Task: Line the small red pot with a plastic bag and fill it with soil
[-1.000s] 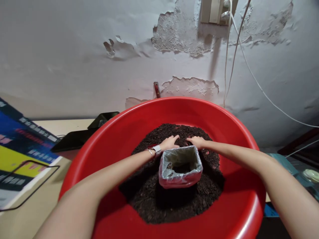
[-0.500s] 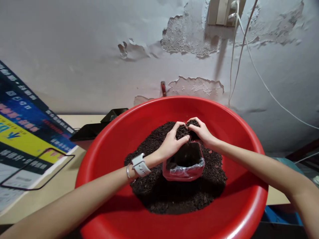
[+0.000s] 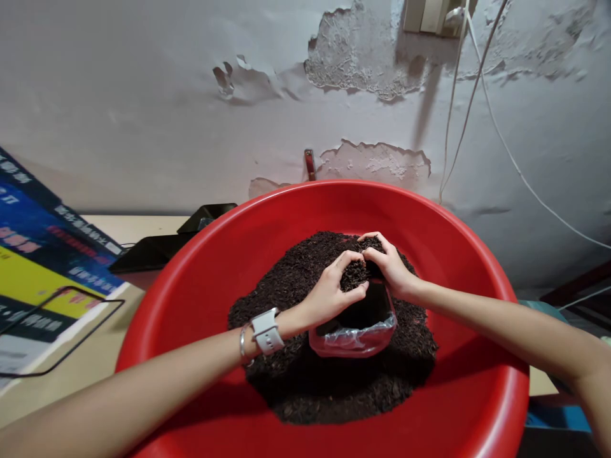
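My left hand [image 3: 337, 286], with a pale watch on its wrist, curls around a clump of dark soil [image 3: 354, 275]. Beside it my right hand [image 3: 389, 264] cups more soil, and the fingertips of both hands nearly meet. Both hands are over the far rim of a small, clear square container [image 3: 351, 343], whose edge is lined with crinkled plastic. Its inside is dark, so the fill level cannot be made out. The container stands on a wide heap of soil [image 3: 286, 273] in a big red basin [image 3: 195, 299].
Left of the basin are black containers [image 3: 150, 251], a printed board [image 3: 42, 254] and a black wire frame [image 3: 114, 318] over a pale tabletop [image 3: 28, 397]. Behind rises a peeling wall [image 3: 157, 127] with a socket box [image 3: 432, 16] and hanging cables [image 3: 506, 149].
Both hands, still holding soil, have come slightly lower and nearer, closer over the container's opening. The whole view has shifted a little.
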### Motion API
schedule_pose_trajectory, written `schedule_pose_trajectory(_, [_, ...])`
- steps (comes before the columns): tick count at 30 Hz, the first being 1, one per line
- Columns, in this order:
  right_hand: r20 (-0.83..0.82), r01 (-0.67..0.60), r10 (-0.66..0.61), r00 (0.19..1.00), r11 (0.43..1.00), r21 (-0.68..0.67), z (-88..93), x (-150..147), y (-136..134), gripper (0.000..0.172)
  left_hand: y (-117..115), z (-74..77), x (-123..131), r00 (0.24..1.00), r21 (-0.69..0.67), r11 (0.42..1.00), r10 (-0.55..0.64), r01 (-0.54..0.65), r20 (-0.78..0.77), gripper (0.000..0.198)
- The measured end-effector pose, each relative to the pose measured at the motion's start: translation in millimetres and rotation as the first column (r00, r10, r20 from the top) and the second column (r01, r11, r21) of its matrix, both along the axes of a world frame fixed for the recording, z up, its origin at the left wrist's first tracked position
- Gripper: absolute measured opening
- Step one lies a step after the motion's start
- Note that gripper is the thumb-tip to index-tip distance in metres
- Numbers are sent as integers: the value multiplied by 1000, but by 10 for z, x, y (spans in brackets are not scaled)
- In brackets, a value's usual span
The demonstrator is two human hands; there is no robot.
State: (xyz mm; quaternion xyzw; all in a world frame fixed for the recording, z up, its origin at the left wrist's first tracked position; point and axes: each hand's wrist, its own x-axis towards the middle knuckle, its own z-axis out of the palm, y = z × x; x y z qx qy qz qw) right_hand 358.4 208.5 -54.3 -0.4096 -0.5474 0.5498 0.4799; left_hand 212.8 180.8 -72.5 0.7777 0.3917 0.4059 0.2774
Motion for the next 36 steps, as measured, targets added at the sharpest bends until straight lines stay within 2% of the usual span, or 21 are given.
schedule_pose_trajectory(10, [-17, -9, 9, 1000, 1000, 25, -4, 17, 30, 29, 10, -16, -17, 1000, 7, 1000, -17, 17, 9, 27])
schedule_pose_trajectory(16, [-59, -16, 12, 998, 998, -67, 10, 3, 29, 29, 2, -5, -16, 998, 22, 998, -62, 62, -7, 24])
schedule_pose_trajectory(25, [-82, 9, -19, 996, 992, -122, 24, -3, 23, 29, 4, 8, -18, 994, 54, 994, -97, 100, -56, 20])
schedule_pose_trajectory(36, [-74, -14, 5, 997, 992, -124, 6, 13, 39, 30, -4, 19, -13, 993, 56, 993, -102, 105, -54, 21])
